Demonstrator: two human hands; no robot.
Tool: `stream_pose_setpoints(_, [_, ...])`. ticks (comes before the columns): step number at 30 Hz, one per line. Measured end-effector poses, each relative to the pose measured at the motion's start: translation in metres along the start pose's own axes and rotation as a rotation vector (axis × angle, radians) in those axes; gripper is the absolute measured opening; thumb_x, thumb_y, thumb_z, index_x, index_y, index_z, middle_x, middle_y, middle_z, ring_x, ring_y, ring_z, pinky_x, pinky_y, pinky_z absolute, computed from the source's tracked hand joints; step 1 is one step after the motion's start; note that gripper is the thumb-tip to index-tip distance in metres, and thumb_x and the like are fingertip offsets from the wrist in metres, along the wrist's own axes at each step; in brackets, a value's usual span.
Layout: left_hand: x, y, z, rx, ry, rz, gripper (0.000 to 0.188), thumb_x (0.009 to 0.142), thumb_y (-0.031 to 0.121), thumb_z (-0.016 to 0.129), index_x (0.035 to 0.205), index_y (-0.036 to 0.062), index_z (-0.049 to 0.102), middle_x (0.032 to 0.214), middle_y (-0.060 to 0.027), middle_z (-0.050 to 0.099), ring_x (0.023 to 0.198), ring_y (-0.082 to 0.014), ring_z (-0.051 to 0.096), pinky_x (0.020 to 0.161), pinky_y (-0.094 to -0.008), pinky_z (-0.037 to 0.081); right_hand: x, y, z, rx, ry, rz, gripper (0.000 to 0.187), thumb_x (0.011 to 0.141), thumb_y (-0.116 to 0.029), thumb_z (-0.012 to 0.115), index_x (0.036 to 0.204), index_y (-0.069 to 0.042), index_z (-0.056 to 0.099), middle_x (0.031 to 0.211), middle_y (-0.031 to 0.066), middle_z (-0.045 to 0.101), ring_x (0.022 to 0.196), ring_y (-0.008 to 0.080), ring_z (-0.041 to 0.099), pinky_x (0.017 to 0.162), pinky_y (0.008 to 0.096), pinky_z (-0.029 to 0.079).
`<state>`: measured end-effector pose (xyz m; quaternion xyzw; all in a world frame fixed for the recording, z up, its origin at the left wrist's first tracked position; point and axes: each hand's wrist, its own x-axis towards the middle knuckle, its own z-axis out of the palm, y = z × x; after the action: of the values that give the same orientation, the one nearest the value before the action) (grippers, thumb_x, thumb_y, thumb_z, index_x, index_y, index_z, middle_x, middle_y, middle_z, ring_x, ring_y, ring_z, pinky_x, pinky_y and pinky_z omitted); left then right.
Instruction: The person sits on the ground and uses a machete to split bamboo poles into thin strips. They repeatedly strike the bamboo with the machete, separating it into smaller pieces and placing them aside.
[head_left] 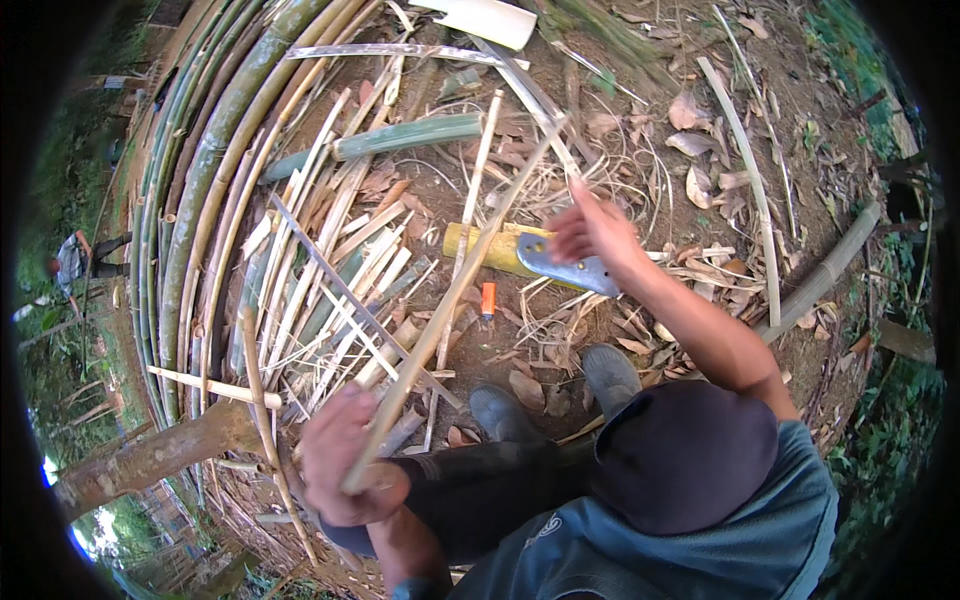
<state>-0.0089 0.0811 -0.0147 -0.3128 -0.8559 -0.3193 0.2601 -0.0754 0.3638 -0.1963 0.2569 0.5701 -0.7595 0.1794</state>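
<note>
My left hand (352,455), at lower left, holds the near end of a long pale bamboo strip (440,315). The strip slants up and right to its tip above my right hand (597,238). That right hand looks open and loose, its fingers blurred, and appears apart from the held strip. Beneath it lies a flat shiny metal plate (590,278) with holes, resting against a yellow bamboo section (468,247). Another strip (545,118) has its lower end by my right thumb; whether they touch I cannot tell. A small orange lighter-like object (488,299) is on the ground between my hands.
Split bamboo pieces (345,250) are heaped at left, crossed by a long thin grey strip (335,275). Behind them lie long bamboo poles (225,140) and a green bamboo length (410,136). A log (160,450) is at lower left. My boots (610,377) stand among dry leaves.
</note>
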Motion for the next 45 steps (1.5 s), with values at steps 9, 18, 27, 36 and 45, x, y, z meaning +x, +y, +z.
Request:
stream_pose_setpoints(9, [-0.003,-0.010,-0.082,-0.032,0.709,-0.374,0.032,0.105,0.027,0.048,0.107,-0.0038,0.055,0.097,-0.0150,0.063,0.090,-0.0210,0.066,0.081,-0.0341,0.059,-0.048,0.166,-0.142,-1.300,0.189,-0.245,0.049,0.080,-0.035,0.077,0.110,-0.001,0.058,0.107,0.0218,0.063,0.096,0.0422,0.064,0.084,0.0476,0.052])
stream_pose_setpoints(18, [0.004,-0.011,-0.089,-0.182,0.620,-0.299,0.027,0.105,0.020,0.049,0.111,-0.0042,0.061,0.104,-0.0147,0.068,0.093,-0.0187,0.067,0.081,-0.0336,0.058,-0.024,0.159,-0.141,-1.293,-0.081,0.006,0.065,0.070,-0.029,0.079,0.126,-0.004,0.059,0.109,0.0245,0.067,0.101,0.0414,0.066,0.088,0.0456,0.053])
stream_pose_setpoints(27, [0.013,-0.005,-0.068,0.024,0.547,-0.376,0.032,0.102,0.027,0.054,0.102,-0.0043,0.056,0.089,-0.0137,0.060,0.077,-0.0176,0.055,0.060,-0.0284,0.045,-0.105,0.088,-0.123,-0.931,0.196,-0.407,0.033,0.063,-0.015,0.071,0.090,0.001,0.059,0.081,0.0157,0.055,0.077,0.0319,0.056,0.073,0.0409,0.046])
stream_pose_setpoints(36, [0.048,0.034,-0.065,0.174,0.495,-0.174,0.035,0.101,0.032,0.054,0.089,-0.0005,0.057,0.074,-0.0118,0.061,0.069,-0.0209,0.058,0.061,-0.0296,0.047,-0.113,-0.066,0.004,-0.361,-0.237,-0.692,0.033,0.075,-0.012,0.071,0.103,0.000,0.058,0.083,0.0103,0.064,0.073,0.0167,0.063,0.067,0.0319,0.050])
stream_pose_setpoints(45, [0.052,0.031,-0.056,0.110,0.315,-0.173,0.032,0.100,0.027,0.056,0.099,-0.0051,0.057,0.082,-0.0156,0.063,0.070,-0.0207,0.059,0.064,-0.0311,0.047,-0.146,-0.123,0.089,-0.558,-0.544,-1.049,0.040,0.077,-0.012,0.073,0.111,0.002,0.057,0.078,0.0111,0.067,0.063,0.0245,0.069,0.056,0.0330,0.054])
